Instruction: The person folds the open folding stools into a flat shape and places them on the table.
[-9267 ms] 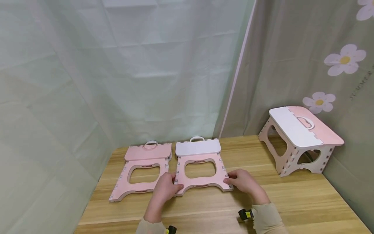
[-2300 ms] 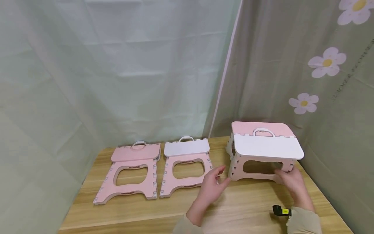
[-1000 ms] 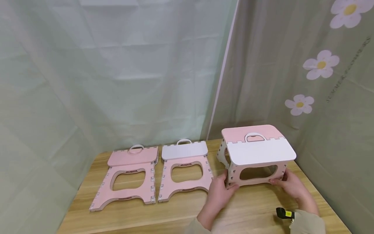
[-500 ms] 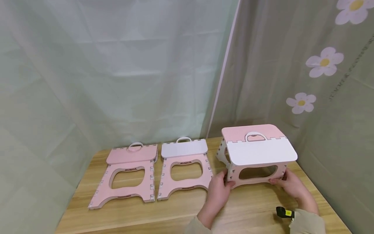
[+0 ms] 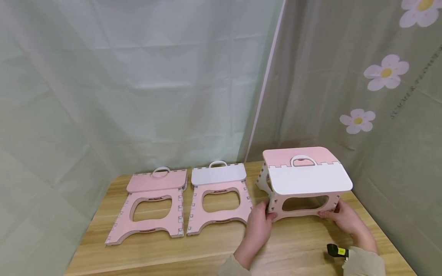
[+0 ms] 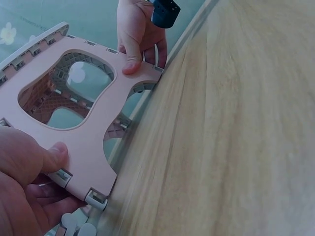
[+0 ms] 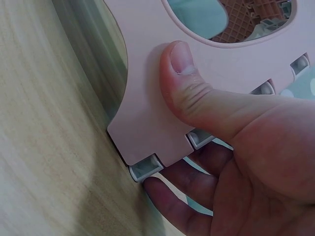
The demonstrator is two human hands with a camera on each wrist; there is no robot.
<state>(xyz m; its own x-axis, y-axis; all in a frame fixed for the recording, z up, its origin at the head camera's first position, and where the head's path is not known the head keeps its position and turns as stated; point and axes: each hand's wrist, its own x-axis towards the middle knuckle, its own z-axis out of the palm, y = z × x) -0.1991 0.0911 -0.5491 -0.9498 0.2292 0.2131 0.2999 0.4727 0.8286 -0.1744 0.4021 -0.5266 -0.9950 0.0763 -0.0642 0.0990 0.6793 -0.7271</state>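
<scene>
An unfolded step stool [image 5: 307,179] stands at the right of the table, its top half pink and half white with a white handle loop. My left hand [image 5: 257,226] grips the lower left corner of its front leg panel. At the lower right corner, my right hand [image 5: 348,222] holds the same panel. The right wrist view shows the right thumb [image 7: 182,81] flat on the pink panel, fingers behind its hinged edge. In the left wrist view, the left thumb [image 6: 56,155] presses the panel near its bottom. The stool's back legs are mostly hidden.
Two folded stools lie side by side on the wooden table [image 5: 207,253]: a pink-topped one [image 5: 157,182] at left and a white-topped one [image 5: 218,174] close to my left hand. A pale curtain [image 5: 172,76] hangs behind, with a flowered curtain [image 5: 310,76] at right.
Earlier both hands held the folded white-topped stool. Since then they have moved right to the unfolded stool, which has been turned and shifted left. Over the last half second, almost nothing moves.
</scene>
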